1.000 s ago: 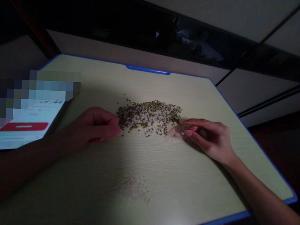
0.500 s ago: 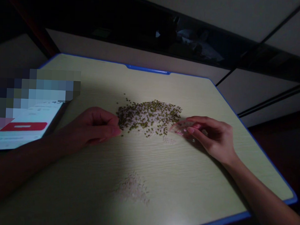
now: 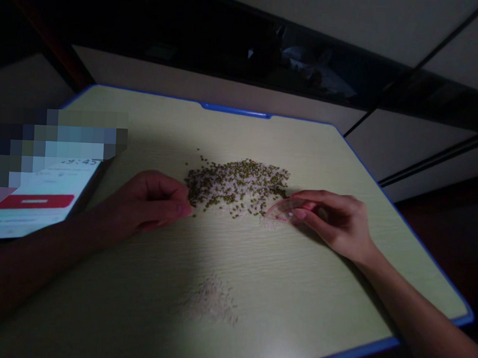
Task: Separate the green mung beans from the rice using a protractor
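Head view, left hand [image 3: 156,201] clenched beside mixed pile [image 3: 239,184], right hand [image 3: 338,220] pinching clear plastic piece [image 3: 286,208].

On the lit screen [image 3: 48,184] of the device, at the left side of the frame, the dark digits [image 3: 81,162] seem to read "9:45", but their beginning is unclear and the last one is soft. The small label on the red bar [image 3: 61,201] and the grey lines around it are too blurred to read. Pink marks on the clear piece [image 3: 286,207], right of centre, are also not readable.
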Action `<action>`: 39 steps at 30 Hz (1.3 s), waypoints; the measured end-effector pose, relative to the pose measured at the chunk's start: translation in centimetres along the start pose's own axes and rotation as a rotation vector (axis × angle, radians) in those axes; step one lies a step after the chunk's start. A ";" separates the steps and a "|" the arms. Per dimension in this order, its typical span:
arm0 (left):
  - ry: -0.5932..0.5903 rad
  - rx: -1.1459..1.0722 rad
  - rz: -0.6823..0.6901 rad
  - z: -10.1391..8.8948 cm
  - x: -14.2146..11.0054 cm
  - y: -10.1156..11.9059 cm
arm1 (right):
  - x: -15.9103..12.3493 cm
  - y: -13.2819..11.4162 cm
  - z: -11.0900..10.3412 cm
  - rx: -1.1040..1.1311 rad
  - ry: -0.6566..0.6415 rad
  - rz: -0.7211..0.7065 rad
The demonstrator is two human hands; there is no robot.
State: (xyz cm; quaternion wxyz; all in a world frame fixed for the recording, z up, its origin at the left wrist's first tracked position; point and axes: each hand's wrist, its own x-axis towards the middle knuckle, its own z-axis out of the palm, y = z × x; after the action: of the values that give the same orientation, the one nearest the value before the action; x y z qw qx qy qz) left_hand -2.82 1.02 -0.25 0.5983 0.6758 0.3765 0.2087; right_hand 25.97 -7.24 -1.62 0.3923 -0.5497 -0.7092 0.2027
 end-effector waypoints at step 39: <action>0.013 0.010 -0.024 -0.1 -0.2 0.1 | 0.7 -0.3 0.6 -0.074 0.086 0.048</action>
State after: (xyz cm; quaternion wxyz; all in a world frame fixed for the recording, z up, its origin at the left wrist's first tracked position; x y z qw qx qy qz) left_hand -2.98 0.97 -0.11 0.5951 0.6727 0.3896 0.2039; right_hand 25.25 -6.58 -1.54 0.3970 -0.5890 -0.6850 0.1619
